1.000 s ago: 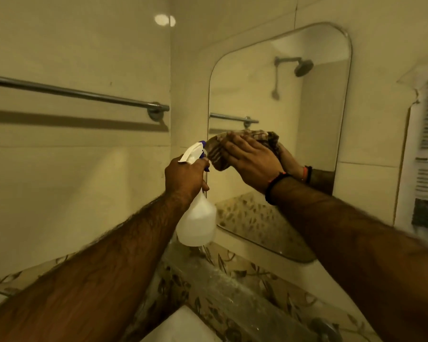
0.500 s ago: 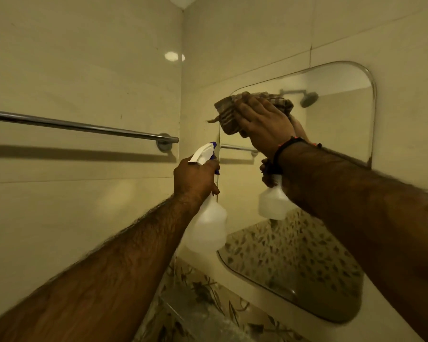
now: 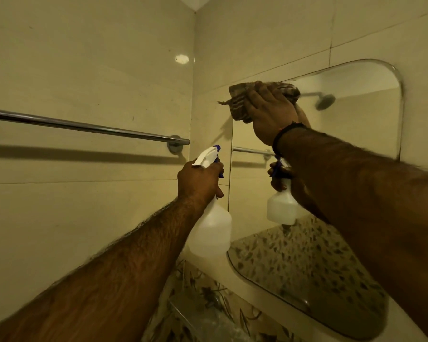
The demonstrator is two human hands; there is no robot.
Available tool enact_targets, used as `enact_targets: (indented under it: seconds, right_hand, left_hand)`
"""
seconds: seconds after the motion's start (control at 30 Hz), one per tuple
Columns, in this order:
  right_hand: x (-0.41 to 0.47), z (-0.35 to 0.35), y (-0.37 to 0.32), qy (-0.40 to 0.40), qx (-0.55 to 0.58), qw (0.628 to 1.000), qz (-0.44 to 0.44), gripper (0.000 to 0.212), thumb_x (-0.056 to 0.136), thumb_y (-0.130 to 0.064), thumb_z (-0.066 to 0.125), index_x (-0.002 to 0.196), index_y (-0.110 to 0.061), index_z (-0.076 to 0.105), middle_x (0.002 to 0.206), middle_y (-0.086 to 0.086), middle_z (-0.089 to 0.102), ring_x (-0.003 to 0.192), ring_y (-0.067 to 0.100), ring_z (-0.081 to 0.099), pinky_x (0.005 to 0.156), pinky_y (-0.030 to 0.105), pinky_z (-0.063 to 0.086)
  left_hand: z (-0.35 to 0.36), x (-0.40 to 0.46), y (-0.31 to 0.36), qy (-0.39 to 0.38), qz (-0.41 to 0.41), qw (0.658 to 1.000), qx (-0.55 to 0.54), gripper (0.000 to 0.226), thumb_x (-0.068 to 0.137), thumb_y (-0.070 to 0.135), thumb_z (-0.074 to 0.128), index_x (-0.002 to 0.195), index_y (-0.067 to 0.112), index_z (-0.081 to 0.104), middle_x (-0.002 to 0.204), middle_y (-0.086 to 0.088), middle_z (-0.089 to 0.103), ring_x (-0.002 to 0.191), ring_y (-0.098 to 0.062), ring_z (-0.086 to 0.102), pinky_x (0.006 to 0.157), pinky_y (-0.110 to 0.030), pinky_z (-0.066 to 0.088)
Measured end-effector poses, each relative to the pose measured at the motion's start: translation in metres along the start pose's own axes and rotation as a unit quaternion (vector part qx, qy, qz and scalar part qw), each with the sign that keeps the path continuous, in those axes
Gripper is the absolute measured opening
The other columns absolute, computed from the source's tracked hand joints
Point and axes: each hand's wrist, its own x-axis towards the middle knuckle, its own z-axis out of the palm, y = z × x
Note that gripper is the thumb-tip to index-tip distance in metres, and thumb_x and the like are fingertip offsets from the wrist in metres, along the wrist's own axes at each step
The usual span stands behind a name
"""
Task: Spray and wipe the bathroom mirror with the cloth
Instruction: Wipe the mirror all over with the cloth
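Observation:
The rounded-corner mirror hangs on the tiled wall at right. My right hand presses a brown striped cloth flat against the mirror's top left corner, and part of the cloth hangs over the edge onto the wall. My left hand grips the neck of a white spray bottle with a white and blue trigger head, held upright just left of the mirror's edge. The bottle and both hands show reflected in the glass.
A chrome towel bar runs along the left wall at hand height. Below the mirror lies a leaf-patterned ledge. A shower head shows in the reflection.
My right hand has slid the cloth up the glass from the left middle to the top left corner. My view has tilted upward. The left hand keeps the bottle in the same place.

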Motion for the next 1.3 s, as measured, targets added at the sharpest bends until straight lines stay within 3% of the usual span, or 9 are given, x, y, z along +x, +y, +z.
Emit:
enact_targets:
  seconds: [0.37, 0.5, 0.57, 0.63, 0.7, 0.83, 1.03, 1.2, 1.3]
  right_hand:
    - [-0.015, 0.021, -0.041, -0.058, 0.025, 0.997, -0.043, 0.058, 0.095, -0.023, 0.034, 0.151, -0.018, 0.022, 0.160, 0.008, 0.017, 0.147, 0.029, 0.011, 0.120, 0.047, 0.007]
    - [-0.041, 0.028, -0.066, -0.076, 0.051, 0.994, -0.064, 0.057, 0.096, -0.023, 0.034, 0.151, -0.020, 0.020, 0.160, 0.006, 0.016, 0.147, 0.028, 0.009, 0.119, 0.045, 0.004]
    - [-0.057, 0.034, -0.081, -0.094, 0.068, 0.990, -0.077, 0.055, 0.097, -0.024, 0.032, 0.151, -0.020, 0.020, 0.160, 0.005, 0.016, 0.148, 0.026, 0.008, 0.119, 0.044, 0.002]
    - [-0.073, 0.045, -0.097, -0.111, 0.078, 0.986, -0.093, 0.055, 0.097, -0.025, 0.031, 0.151, -0.020, 0.021, 0.160, 0.005, 0.016, 0.148, 0.026, 0.007, 0.120, 0.045, 0.003]
    - [-0.089, 0.057, -0.113, -0.127, 0.078, 0.983, -0.108, 0.055, 0.097, -0.026, 0.031, 0.151, -0.019, 0.021, 0.160, 0.005, 0.017, 0.148, 0.026, 0.007, 0.120, 0.046, 0.006]
    - [-0.120, 0.073, -0.140, -0.160, 0.081, 0.975, -0.128, 0.059, 0.096, -0.028, 0.031, 0.153, -0.019, 0.015, 0.161, 0.004, 0.013, 0.148, 0.025, 0.004, 0.120, 0.045, 0.007]
    - [-0.170, 0.084, -0.170, -0.198, 0.112, 0.962, -0.154, 0.059, 0.097, -0.026, 0.031, 0.152, -0.019, 0.011, 0.161, 0.004, 0.008, 0.148, 0.025, 0.002, 0.120, 0.045, 0.005]
    - [-0.201, 0.090, -0.186, -0.211, 0.133, 0.954, -0.168, 0.056, 0.099, -0.026, 0.030, 0.152, -0.020, 0.012, 0.161, 0.004, 0.008, 0.148, 0.024, 0.000, 0.120, 0.043, 0.003]
    - [-0.215, 0.088, -0.190, -0.212, 0.134, 0.950, -0.186, 0.055, 0.100, -0.026, 0.029, 0.152, -0.020, 0.014, 0.161, 0.004, 0.010, 0.148, 0.024, 0.002, 0.120, 0.042, 0.000]
  left_hand:
    - [-0.006, -0.015, -0.008, 0.012, -0.011, 1.000, 0.022, 0.052, 0.086, 0.028, 0.072, 0.131, 0.010, 0.055, 0.104, -0.019, 0.073, 0.046, -0.016, 0.061, 0.056, -0.027, 0.051]
    - [-0.009, -0.025, -0.014, 0.010, -0.021, 0.999, 0.022, 0.052, 0.085, 0.027, 0.071, 0.131, 0.010, 0.055, 0.100, -0.020, 0.073, 0.046, -0.018, 0.062, 0.071, -0.035, 0.059]
    - [-0.010, -0.032, -0.018, 0.009, -0.029, 0.999, 0.022, 0.040, 0.085, 0.027, 0.071, 0.119, 0.012, 0.058, 0.088, -0.018, 0.074, 0.044, -0.019, 0.062, 0.075, -0.037, 0.059]
    - [-0.011, -0.038, -0.023, 0.012, -0.036, 0.999, 0.026, 0.031, 0.085, 0.027, 0.070, 0.111, 0.015, 0.057, 0.078, -0.017, 0.073, 0.044, -0.019, 0.061, 0.070, -0.033, 0.057]
    - [-0.011, -0.043, -0.031, 0.011, -0.034, 0.999, 0.037, 0.036, 0.087, 0.028, 0.069, 0.118, 0.012, 0.061, 0.079, -0.018, 0.073, 0.041, -0.018, 0.061, 0.062, -0.028, 0.052]
    - [-0.012, -0.049, -0.047, 0.011, -0.047, 0.998, 0.042, 0.043, 0.088, 0.031, 0.068, 0.124, 0.008, 0.064, 0.069, -0.015, 0.070, 0.037, -0.016, 0.059, 0.060, -0.026, 0.050]
    - [-0.016, -0.061, -0.072, 0.008, -0.072, 0.996, 0.059, 0.041, 0.090, 0.030, 0.067, 0.125, 0.009, 0.062, 0.091, -0.021, 0.075, 0.040, -0.016, 0.061, 0.053, -0.026, 0.051]
    - [-0.017, -0.070, -0.093, 0.011, -0.091, 0.994, 0.057, 0.039, 0.091, 0.031, 0.067, 0.123, 0.009, 0.061, 0.083, -0.018, 0.074, 0.049, -0.023, 0.064, 0.071, -0.036, 0.061]
    - [-0.017, -0.076, -0.102, 0.006, -0.104, 0.993, 0.056, 0.038, 0.091, 0.030, 0.068, 0.123, 0.010, 0.059, 0.092, -0.019, 0.074, 0.052, -0.024, 0.064, 0.069, -0.035, 0.060]
